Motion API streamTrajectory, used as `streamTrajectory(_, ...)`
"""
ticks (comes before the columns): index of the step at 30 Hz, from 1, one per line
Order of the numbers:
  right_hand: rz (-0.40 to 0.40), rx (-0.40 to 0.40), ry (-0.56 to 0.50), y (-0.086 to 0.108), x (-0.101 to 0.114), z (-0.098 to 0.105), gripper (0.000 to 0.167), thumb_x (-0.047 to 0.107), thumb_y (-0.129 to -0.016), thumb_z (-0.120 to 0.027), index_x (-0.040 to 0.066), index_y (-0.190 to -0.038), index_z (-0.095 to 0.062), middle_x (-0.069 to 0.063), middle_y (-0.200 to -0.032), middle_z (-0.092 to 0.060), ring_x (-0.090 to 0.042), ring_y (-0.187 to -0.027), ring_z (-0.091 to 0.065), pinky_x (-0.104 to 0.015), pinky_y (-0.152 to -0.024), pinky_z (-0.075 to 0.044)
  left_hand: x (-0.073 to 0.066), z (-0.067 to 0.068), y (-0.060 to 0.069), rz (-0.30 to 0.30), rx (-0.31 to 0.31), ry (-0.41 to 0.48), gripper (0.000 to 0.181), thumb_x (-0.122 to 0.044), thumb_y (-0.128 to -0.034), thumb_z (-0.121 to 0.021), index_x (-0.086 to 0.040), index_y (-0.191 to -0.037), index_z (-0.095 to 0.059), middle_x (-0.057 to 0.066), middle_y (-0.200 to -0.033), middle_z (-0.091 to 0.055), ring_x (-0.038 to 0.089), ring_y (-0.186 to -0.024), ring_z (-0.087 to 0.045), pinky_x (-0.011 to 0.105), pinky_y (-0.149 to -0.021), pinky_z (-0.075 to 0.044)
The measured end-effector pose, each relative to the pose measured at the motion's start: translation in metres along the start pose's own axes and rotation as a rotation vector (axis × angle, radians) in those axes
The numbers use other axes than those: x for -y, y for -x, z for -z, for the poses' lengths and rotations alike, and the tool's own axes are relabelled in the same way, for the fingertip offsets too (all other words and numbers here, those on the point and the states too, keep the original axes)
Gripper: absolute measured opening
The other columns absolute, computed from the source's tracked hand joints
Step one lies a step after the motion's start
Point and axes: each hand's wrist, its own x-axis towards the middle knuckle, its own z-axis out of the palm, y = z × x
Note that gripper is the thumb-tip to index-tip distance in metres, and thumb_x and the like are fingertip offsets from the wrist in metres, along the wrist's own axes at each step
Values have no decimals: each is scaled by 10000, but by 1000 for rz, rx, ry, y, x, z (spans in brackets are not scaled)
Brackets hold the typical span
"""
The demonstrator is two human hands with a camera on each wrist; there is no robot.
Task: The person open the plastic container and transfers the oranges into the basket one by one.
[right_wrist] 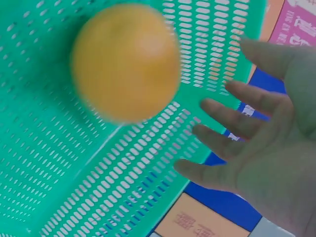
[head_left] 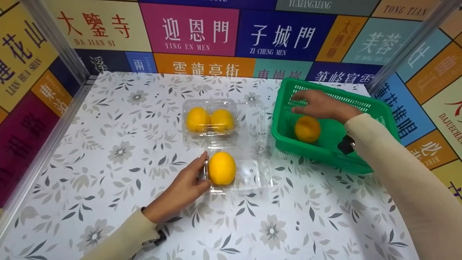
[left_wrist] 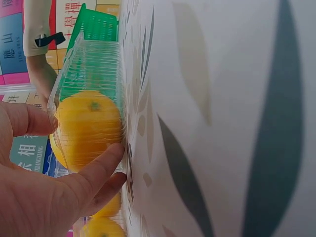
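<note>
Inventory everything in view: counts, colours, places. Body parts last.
clear packaging: piece count unclear, colourless, middle of table
basket: 1, green, right side of table
fruits: 4, yellow-orange, three in clear packaging (two far, one near), one in basket
table cover: 1, white with grey floral print, underneath
printed walls: 3, multicoloured, back and both sides
metal posts: 2, grey, back corners
sleeves: 2, beige, forearms
wrist straps: 2, black, on sleeves
left hand: 1, touching clear packaging
right hand: 1, over basket

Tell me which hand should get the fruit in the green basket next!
Probably the right hand: it's empty, over the green basket, near the fruit inside. The left hand is farther away, touching the clear box.
</note>
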Motion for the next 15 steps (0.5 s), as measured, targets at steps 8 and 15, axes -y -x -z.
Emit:
streamTrajectory(8,50,-217,-64,-1,20,-8,557,334,-1159,-559,-18,-1589,-523,-234,-1665,-484,-446,-1564,-397,-661,-1279,-298,1,0,1,-8,-8,5,880,-40,-984,-660,-10,-1738,-206,200,-1786,-284,314,-1636,-308,512,-1294,-314)
streamTrajectory(15,73,-270,-55,1,38,-20,567,398,-1150,-565,23,-1575,-547,-195,-1678,-469,-420,-1575,-355,-650,-1301,-260,0,1,0,-22,1,1,880,-31,-988,-659,-1,-1736,-197,217,-1784,-275,324,-1633,-311,502,-1289,-320)
